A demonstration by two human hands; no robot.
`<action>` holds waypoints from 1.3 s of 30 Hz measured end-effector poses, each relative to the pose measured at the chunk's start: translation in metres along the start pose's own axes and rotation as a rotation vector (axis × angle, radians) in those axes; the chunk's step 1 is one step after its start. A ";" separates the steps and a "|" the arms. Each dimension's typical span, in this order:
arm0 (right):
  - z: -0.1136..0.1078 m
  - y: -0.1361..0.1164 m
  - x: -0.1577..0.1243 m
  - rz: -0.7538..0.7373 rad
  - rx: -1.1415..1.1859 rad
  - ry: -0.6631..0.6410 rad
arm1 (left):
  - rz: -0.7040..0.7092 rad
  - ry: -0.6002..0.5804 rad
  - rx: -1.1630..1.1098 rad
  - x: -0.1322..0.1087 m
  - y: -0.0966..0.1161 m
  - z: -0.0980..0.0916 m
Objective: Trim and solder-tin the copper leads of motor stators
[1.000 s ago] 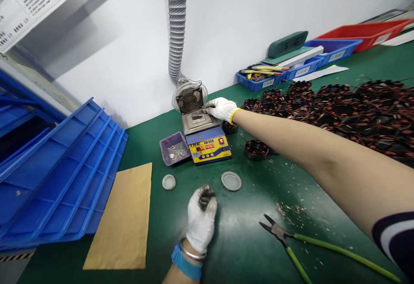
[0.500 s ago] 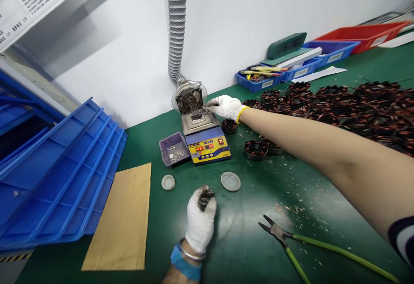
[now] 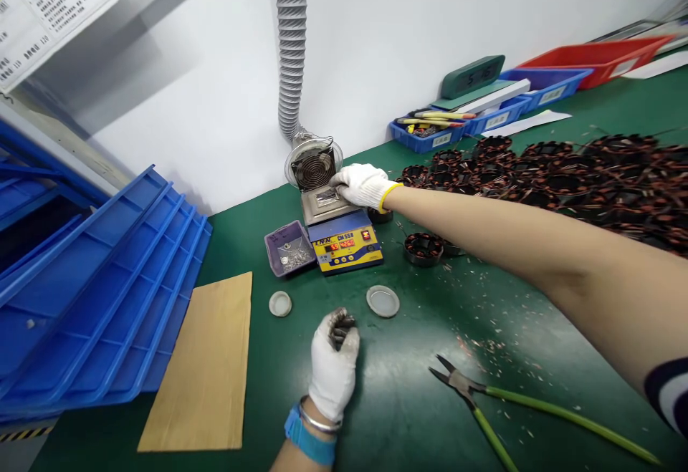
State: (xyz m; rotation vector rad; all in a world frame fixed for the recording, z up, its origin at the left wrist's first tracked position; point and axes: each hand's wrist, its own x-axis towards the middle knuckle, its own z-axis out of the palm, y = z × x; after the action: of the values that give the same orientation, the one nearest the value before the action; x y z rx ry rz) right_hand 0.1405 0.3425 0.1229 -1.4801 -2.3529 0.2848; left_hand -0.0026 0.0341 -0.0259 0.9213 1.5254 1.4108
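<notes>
My right hand, in a white glove with a yellow cuff, reaches over the top of a solder pot with a yellow and blue front. Its fingers are pinched at the right side of the small square bath; what they hold, if anything, is too small to make out. My left hand, gloved with blackened fingertips, rests on the green table, fingers loosely curled with nothing visible in them. Ahead of it lie a shallow round dish and a smaller dish.
A purple tray with metal bits stands left of the pot. Wound copper stators crowd the right side. Green-handled cutters lie in front among clippings. Blue trays and cardboard are left. An exhaust hose hangs behind.
My right hand has moved slightly left, farther over the pot's bath. My left hand has stayed in place. The two red readouts on the pot have changed.
</notes>
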 end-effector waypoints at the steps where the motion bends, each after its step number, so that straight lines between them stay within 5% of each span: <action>1: 0.000 0.000 -0.003 -0.002 -0.014 0.003 | 0.001 -0.002 0.003 0.000 0.000 0.000; 13: -0.027 0.011 -0.022 0.041 -0.157 0.018 | 0.020 -0.007 0.031 0.001 -0.001 0.000; 24: -0.048 -0.015 -0.026 0.068 -0.200 -0.116 | 0.007 -0.023 -0.016 0.004 -0.005 0.000; 39: -0.031 -0.026 -0.026 0.210 0.018 -0.214 | 0.035 -0.041 0.011 0.005 -0.005 0.002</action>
State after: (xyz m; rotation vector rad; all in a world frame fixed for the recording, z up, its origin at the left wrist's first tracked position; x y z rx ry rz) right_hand 0.1411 0.3073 0.1558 -1.7688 -2.3469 0.5404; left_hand -0.0027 0.0391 -0.0312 0.9825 1.4950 1.4013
